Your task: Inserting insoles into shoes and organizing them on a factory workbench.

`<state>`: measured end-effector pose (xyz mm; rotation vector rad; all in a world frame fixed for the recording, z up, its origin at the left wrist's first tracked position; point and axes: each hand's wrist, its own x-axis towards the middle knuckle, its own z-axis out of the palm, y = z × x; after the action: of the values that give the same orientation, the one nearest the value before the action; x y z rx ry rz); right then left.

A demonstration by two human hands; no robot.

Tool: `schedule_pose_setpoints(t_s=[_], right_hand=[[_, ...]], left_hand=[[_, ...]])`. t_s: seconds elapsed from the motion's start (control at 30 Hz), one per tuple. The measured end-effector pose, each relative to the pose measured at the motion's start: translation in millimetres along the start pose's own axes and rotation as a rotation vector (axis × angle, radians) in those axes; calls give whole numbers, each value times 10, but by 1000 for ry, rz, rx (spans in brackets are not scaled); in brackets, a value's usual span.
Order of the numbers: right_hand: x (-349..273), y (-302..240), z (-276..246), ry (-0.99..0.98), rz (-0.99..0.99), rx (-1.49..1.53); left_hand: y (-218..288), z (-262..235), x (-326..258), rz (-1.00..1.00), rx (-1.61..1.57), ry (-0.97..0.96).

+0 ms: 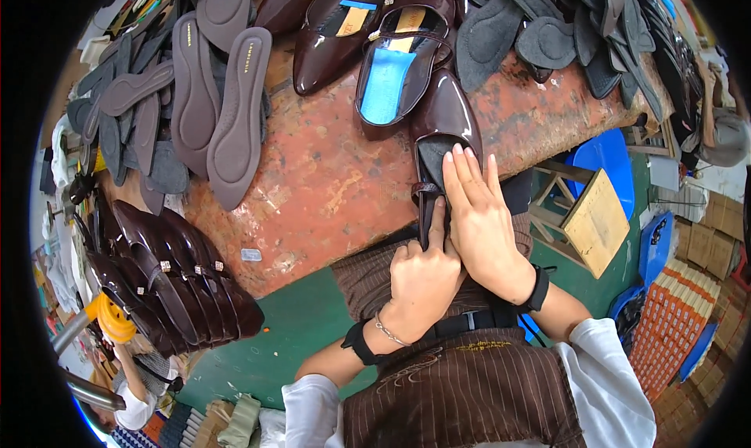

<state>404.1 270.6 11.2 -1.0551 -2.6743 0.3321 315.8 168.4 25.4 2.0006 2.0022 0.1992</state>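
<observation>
Nearest, over a brown pinstriped apron (461, 393): two bare hands on one dark glossy shoe (442, 127) at the near edge of the table.

Broad worn table (328, 182), orange-red top, scuffed and blotchy. Upon it at the left, a heap of flat grey-brown insoles (215, 96), matte, long and rounded. Across the back, more grey insoles (540, 33), softer-looking. Two more shiny maroon shoes (375, 49), pointed toes, thin straps, blue and yellow linings. Off the table's left edge, a row of similar shoes (168, 284), patent gloss, small metal buckles, stacked on edge. At the right below, a wooden stool (598, 221) beside a blue seat.

Right hand (481, 221) laid flat, fingers straight and together, pressing into the shoe's opening. Left hand (422, 280) clenched, thumb up, pinching the shoe's heel end or strap; exact part hidden. Shoe toe-away on the table, heel overhanging toward the lap.
</observation>
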Motion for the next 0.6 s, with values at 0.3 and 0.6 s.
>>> schedule_pose_setpoints(t_s=[0.3, 0.6], right_hand=[[-49, -87, -58, -98, 25, -34], [250, 33, 185, 154, -46, -454]], left_hand=[[-21, 16, 9, -27, -98, 59], [-107, 35, 81, 6, -185, 51]])
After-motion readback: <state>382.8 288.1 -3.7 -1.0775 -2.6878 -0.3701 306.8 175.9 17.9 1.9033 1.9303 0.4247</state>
